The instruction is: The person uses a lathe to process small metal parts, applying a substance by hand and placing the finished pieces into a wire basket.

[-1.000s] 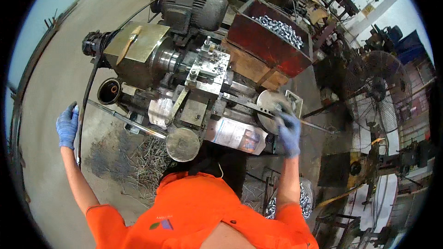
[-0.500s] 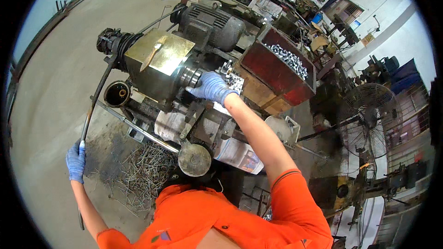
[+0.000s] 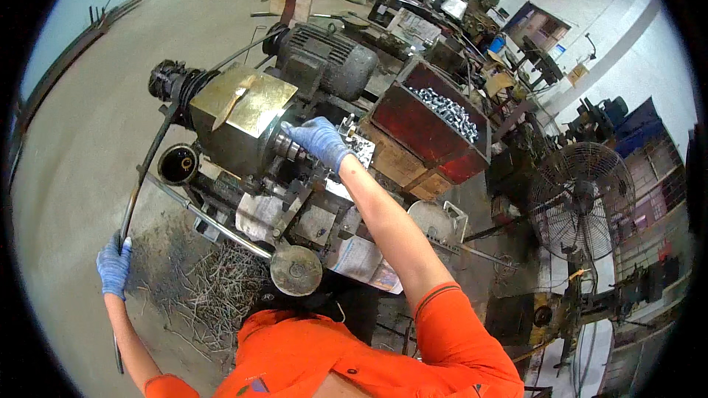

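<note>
Blue-gloved right hand [image 3: 318, 140] rests on the lathe chuck [image 3: 286, 149], grip hidden, cannot tell; left hand [image 3: 113, 265] clenches a long lever [image 3: 140, 184]; lever judged stiff, heavy; best held near its end.

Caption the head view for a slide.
Gloved right hand at the lathe chuck; left hand grips a long lever.

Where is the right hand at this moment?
In the head view, upper centre: the gloved right hand reaches to the lathe's chuck, beside the brass-coloured housing and left of the red parts bin.
</note>
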A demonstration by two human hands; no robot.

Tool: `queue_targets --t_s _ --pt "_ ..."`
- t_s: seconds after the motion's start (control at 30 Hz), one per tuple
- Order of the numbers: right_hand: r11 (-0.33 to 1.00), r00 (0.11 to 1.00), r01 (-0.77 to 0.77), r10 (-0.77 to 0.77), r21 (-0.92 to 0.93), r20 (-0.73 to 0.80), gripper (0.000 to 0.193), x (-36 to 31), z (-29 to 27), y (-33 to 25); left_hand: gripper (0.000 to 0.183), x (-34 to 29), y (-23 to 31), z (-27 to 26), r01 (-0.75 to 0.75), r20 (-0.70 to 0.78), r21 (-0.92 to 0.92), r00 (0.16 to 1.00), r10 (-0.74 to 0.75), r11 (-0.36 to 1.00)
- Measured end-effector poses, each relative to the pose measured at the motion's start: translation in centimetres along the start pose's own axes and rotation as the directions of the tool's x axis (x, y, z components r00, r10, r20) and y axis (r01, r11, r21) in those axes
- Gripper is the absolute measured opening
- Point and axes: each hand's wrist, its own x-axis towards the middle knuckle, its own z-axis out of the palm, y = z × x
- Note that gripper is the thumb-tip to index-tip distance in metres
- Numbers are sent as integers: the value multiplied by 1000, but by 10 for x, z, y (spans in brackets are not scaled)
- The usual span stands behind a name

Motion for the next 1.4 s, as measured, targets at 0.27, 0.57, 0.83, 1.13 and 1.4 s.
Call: queue_targets --t_s 0.27,0.57,0.83,1.13,1.4 --pt "1000 998 12 -10 28 -59 58 -6 3 7 30 1 -20 21 -26 -1 162 1000 26 986" --pt "996 994 -71 67 49 82 62 -6 -14 -7 19 153 -157 40 -204 -98 506 952 291 838" --pt "970 910 242 -214 36 -356 28 -97 -56 14 34 129 -23 -11 -138 -192 -231 977 94 963" --pt "955 916 -55 164 292 -367 14 -298 -15 150 54 103 267 -48 -537 -486 -287 795 362 793" --pt "842 804 -247 454 479 -384 14 -383 23 191 25 72 295 -22 -761 -540 -302 633 555 574"
